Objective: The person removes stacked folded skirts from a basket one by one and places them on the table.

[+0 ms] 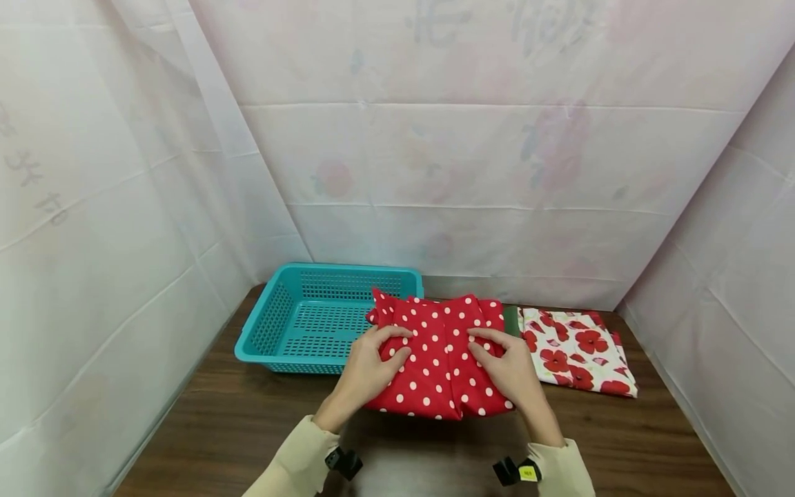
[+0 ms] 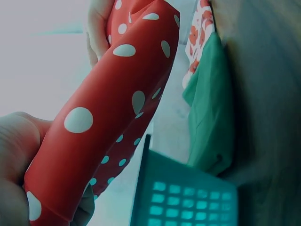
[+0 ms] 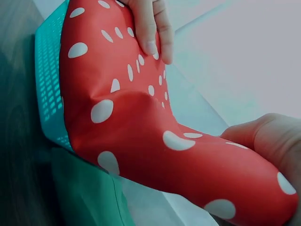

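Note:
A folded red cloth with white polka dots is held up off the table between both hands, in front of the basket. My left hand grips its left side, thumb and index finger on the near face and the other fingers behind it. On the right side my right hand holds it the same way. In the left wrist view the cloth's rounded lower fold bulges beside the left hand. The right wrist view shows the right hand at one end of the cloth.
A turquoise plastic basket stands at the back left of the dark wooden table. Behind the red cloth lies a green folded cloth, mostly hidden in the head view. Right of it is a white cloth with red flowers. White sheets hang around the table.

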A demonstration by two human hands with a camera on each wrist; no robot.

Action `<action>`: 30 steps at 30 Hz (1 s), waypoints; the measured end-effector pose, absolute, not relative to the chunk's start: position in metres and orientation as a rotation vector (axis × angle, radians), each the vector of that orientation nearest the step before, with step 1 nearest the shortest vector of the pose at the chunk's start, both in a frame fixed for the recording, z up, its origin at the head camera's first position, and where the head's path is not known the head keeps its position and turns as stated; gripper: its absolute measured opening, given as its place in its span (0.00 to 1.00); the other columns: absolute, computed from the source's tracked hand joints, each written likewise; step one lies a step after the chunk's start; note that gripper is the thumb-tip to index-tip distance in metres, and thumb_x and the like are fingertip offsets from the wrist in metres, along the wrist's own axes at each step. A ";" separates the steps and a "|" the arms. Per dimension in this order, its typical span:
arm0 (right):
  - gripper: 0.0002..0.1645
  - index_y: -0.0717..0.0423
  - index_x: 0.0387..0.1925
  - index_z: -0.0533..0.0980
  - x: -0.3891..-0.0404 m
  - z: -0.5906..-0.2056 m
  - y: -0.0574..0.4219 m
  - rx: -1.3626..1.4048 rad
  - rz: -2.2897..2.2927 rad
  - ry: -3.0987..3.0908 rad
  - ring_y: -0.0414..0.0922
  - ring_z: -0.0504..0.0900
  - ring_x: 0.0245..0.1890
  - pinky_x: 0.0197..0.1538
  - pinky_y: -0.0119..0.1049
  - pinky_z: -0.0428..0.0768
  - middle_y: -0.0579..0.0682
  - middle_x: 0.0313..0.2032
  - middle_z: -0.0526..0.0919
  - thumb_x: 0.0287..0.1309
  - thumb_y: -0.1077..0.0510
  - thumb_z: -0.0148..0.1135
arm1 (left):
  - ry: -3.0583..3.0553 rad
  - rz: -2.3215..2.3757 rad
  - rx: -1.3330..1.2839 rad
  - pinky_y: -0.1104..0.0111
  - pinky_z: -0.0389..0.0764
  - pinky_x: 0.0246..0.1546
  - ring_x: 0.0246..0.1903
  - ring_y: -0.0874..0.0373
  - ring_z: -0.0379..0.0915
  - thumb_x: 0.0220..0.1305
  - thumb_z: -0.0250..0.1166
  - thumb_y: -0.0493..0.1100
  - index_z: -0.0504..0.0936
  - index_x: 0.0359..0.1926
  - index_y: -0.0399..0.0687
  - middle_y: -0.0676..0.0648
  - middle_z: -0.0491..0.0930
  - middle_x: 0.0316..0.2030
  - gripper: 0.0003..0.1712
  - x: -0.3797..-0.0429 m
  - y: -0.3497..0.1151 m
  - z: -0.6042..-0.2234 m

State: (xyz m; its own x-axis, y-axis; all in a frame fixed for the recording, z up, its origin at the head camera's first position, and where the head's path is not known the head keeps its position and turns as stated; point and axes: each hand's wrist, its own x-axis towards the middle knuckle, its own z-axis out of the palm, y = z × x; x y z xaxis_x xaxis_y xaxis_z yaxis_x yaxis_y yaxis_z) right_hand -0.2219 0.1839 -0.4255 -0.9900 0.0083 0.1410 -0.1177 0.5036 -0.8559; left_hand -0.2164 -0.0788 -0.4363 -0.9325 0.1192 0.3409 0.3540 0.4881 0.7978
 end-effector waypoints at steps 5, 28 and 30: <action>0.24 0.47 0.60 0.83 -0.218 -0.432 0.191 0.082 1.570 -2.593 0.55 0.76 0.59 0.47 0.45 0.88 0.56 0.62 0.79 0.62 0.56 0.71 | -2.505 -1.509 -0.361 0.60 0.89 0.39 0.55 0.48 0.77 0.55 0.78 0.41 0.84 0.56 0.57 0.45 0.79 0.55 0.26 -0.211 -0.076 -0.444; 0.31 0.45 0.65 0.79 -0.192 -0.452 0.222 0.013 1.633 -2.652 0.58 0.72 0.63 0.45 0.41 0.89 0.59 0.66 0.76 0.61 0.51 0.74 | -2.551 -1.628 -0.457 0.60 0.90 0.40 0.60 0.45 0.73 0.60 0.75 0.43 0.80 0.64 0.54 0.42 0.76 0.60 0.30 -0.195 -0.058 -0.462; 0.31 0.45 0.65 0.79 -0.190 -0.454 0.224 0.003 1.625 -2.657 0.58 0.72 0.64 0.45 0.42 0.89 0.59 0.66 0.76 0.61 0.51 0.74 | -2.563 -1.628 -0.451 0.59 0.90 0.41 0.61 0.45 0.72 0.60 0.76 0.43 0.80 0.64 0.54 0.41 0.75 0.60 0.30 -0.194 -0.056 -0.465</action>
